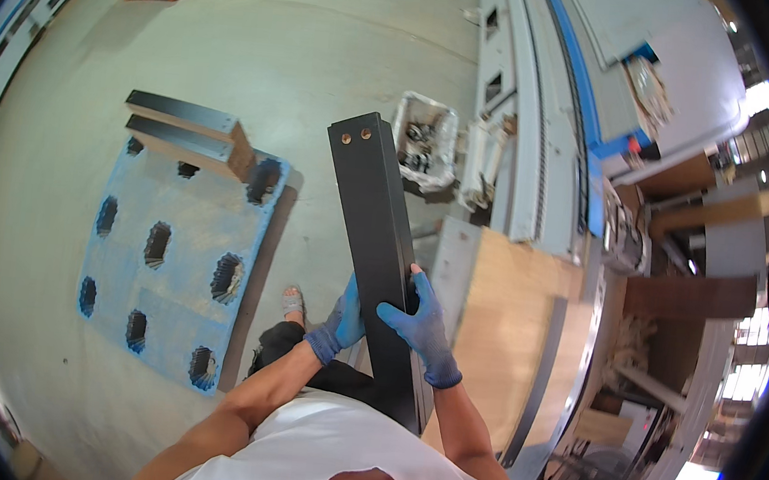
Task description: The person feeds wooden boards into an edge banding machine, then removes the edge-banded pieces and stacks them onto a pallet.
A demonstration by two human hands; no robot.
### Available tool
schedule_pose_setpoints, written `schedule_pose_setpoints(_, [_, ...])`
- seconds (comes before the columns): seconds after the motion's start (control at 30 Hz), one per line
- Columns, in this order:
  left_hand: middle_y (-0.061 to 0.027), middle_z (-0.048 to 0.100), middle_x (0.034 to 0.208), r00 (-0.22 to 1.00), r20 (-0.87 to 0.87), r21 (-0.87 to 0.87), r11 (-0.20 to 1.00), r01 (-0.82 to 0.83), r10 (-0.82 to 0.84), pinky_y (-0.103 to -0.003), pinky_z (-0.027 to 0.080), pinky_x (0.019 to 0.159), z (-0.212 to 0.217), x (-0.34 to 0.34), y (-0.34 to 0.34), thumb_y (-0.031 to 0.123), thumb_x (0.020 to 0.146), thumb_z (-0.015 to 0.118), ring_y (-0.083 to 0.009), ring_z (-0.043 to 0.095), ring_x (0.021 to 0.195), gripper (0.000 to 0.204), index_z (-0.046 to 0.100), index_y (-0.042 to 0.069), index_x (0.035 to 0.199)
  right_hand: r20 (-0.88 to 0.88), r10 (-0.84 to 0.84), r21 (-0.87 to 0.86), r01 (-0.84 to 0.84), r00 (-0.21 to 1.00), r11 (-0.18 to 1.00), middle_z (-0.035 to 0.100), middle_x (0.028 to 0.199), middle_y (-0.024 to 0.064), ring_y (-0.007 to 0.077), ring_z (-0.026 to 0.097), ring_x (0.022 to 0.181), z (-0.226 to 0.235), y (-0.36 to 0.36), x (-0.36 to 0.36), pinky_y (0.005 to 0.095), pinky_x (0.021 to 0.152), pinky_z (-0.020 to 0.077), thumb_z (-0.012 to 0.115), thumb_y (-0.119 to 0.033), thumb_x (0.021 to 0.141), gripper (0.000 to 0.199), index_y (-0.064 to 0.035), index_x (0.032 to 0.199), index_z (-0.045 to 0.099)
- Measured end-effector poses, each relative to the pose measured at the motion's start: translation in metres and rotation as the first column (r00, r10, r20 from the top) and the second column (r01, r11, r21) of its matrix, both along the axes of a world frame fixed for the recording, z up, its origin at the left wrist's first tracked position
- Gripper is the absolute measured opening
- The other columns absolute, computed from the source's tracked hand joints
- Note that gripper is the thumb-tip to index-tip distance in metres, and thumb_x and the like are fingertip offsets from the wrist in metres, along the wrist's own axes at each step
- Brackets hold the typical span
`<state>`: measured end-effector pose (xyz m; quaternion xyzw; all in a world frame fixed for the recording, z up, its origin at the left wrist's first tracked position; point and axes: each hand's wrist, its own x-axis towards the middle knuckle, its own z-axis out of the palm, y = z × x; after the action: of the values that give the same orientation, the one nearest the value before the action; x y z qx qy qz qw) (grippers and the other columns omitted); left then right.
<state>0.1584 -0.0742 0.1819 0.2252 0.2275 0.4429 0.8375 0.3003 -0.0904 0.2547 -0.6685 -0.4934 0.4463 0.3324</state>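
A long black board (371, 207) with two brass-coloured round fittings near its far end slants away in front of my body. My left hand (349, 319), in a blue-grey glove, holds its left side; the fingers pass partly out of sight beneath it. Against the right edge is my right hand (422, 327), gloved the same way, its thumb lying over the top face and its fingers along the side. The board's near end reaches down beside my white shirt.
On the floor at left lies a blue pallet (192, 241) with several holes, black boards (184, 131) stacked at its far end. A plastic-lined bin (430, 116) stands beyond my board. At right are a wooden tabletop (510, 315) with a dark strip (537, 372) and a long machine (528, 115).
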Motion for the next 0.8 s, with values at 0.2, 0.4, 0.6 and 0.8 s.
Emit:
schedule_pose_setpoints(0.2, [-0.0099, 0.044, 0.143, 0.963, 0.105, -0.173, 0.958, -0.230, 0.250, -0.034, 0.038, 0.109, -0.003, -0.099, 0.050, 0.051, 0.103, 0.029, -0.0203, 0.045, 0.130, 0.062, 0.032, 0.008, 0.148, -0.195, 0.229, -0.030, -0.239, 0.954, 0.971, 0.058, 0.125, 0.0145, 0.0183, 0.057, 0.113, -0.024, 0.093, -0.086, 0.0313, 0.095, 0.0465, 0.081, -0.019, 0.072, 0.088, 0.0055, 0.143, 0.035])
schedule_pose_setpoints(0.4, [-0.0095, 0.043, 0.143, 0.874, -0.102, -0.011, 0.878, -0.479, 0.476, -0.034, 0.029, 0.112, -0.016, -0.191, 0.081, 0.044, 0.100, 0.046, -0.0200, 0.040, 0.132, 0.064, 0.031, 0.003, 0.147, -0.427, 0.439, -0.059, -0.509, 0.791, 0.859, 0.053, 0.134, 0.0113, 0.0157, 0.052, 0.119, -0.041, 0.182, -0.188, 0.0306, 0.101, 0.0417, 0.074, -0.010, 0.078, 0.081, 0.0015, 0.147, 0.033])
schedule_pose_setpoints(0.6, [-0.0063, 0.055, 0.125, 0.627, -0.433, 0.085, 0.723, -0.686, 0.647, -0.032, 0.044, 0.097, -0.054, -0.261, 0.116, 0.046, 0.095, 0.057, -0.0165, 0.053, 0.112, 0.061, 0.045, 0.001, 0.135, -0.158, 0.715, -0.122, -0.732, 0.681, 0.670, 0.047, 0.141, 0.0202, 0.0244, 0.049, 0.127, -0.054, 0.265, -0.289, 0.0339, 0.106, 0.0392, 0.079, -0.026, 0.076, 0.092, 0.0019, 0.148, 0.029])
schedule_pose_setpoints(0.8, [-0.0075, 0.059, 0.119, 0.543, -0.449, -0.008, 0.604, -0.797, 0.710, -0.033, 0.046, 0.094, -0.078, -0.331, 0.169, 0.046, 0.100, 0.047, -0.0169, 0.056, 0.108, 0.049, 0.056, 0.003, 0.121, -0.156, 0.876, -0.196, -0.883, 0.457, 0.426, 0.042, 0.140, 0.0305, 0.0404, 0.048, 0.128, -0.109, 0.341, -0.387, 0.0430, 0.104, 0.0406, 0.075, -0.056, 0.070, 0.106, -0.0026, 0.149, 0.030])
